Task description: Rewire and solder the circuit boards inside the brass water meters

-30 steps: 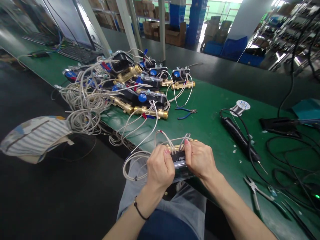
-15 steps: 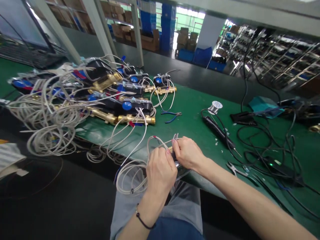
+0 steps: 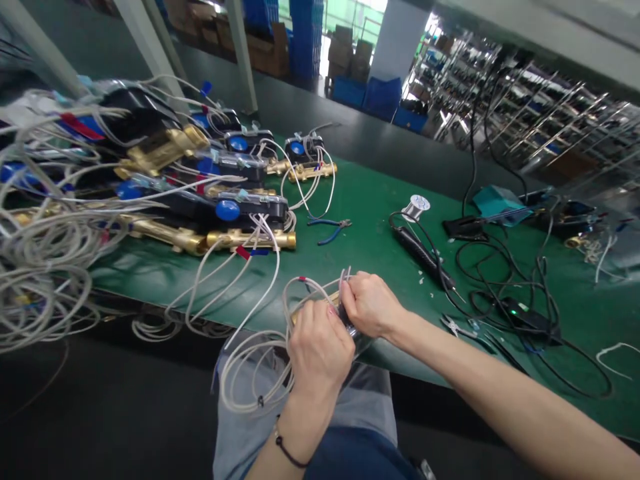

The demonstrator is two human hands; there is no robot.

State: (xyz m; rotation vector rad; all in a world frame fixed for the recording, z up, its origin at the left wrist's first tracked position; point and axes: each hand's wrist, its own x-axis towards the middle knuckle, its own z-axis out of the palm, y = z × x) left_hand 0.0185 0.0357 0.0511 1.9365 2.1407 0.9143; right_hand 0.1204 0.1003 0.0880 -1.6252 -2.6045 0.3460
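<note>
Both of my hands are closed around one meter (image 3: 344,315) at the bench's front edge, above my lap. Between the fingers show a little brass pipe and a dark housing; the rest is hidden. My left hand (image 3: 320,343) grips its near left side, fingers curled. Pressed against the far right side is my right hand (image 3: 371,303), also closed. A coiled pale cable (image 3: 235,387) with a red mark hangs from the meter to the left, over my leg. Blue-handled cutters (image 3: 327,230) lie open beyond my hands.
Several similar brass meters (image 3: 250,239) with tangled pale cables crowd the left of the green bench (image 3: 360,207). Rightward are a solder spool (image 3: 416,207), a black soldering iron (image 3: 423,257), another pair of pliers (image 3: 457,327) and a black-cabled box (image 3: 530,320).
The view has shifted right, so the bench things appear further left. Both hands keep their closed hold on the meter, with only slight movement.
</note>
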